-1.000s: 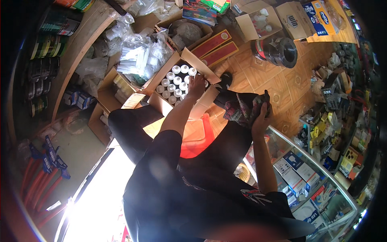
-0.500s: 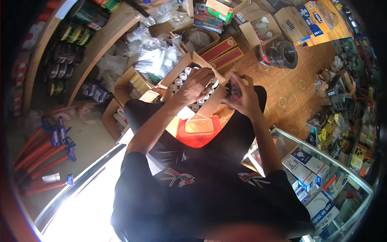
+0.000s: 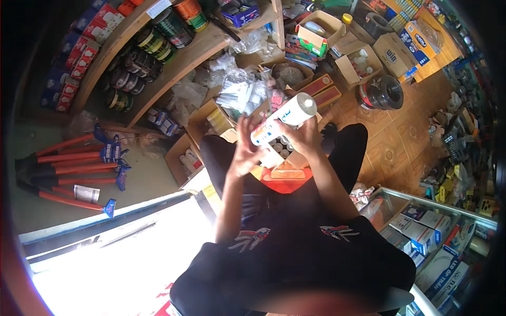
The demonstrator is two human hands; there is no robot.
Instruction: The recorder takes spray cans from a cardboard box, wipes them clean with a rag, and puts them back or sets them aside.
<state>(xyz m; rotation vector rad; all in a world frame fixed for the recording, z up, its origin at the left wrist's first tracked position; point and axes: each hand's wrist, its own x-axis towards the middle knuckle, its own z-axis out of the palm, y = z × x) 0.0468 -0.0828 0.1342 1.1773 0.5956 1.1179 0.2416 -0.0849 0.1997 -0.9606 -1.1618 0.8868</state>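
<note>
A white sealant cartridge [image 3: 295, 111] with coloured print is tilted in front of me, its capped end up to the right. My right hand [image 3: 304, 138] is closed around its side. Close to the lower end of the cartridge, my left hand [image 3: 246, 152] has its fingers spread; whether it touches is unclear. Below both hands stands an open cardboard box [image 3: 273, 158] with several upright cartridges [image 3: 283, 150] in it, partly covered by my hands. A reddish patterned thing [image 3: 276, 98] shows behind the cartridge; its kind is unclear.
A red plastic stool [image 3: 287, 184] is between my knees. Plastic-wrapped goods [image 3: 240, 92] and opened cartons [image 3: 358, 63] crowd the far side. Black coils [image 3: 387, 92] sit on the tiled floor. Orange-handled tools [image 3: 79, 163] lie left, and a glass case [image 3: 421, 231] stands right.
A cartridge is now up in my right hand, which held a dark and red thing before. My left hand has come away from the box's cartridges and spread. The view has swung left.
</note>
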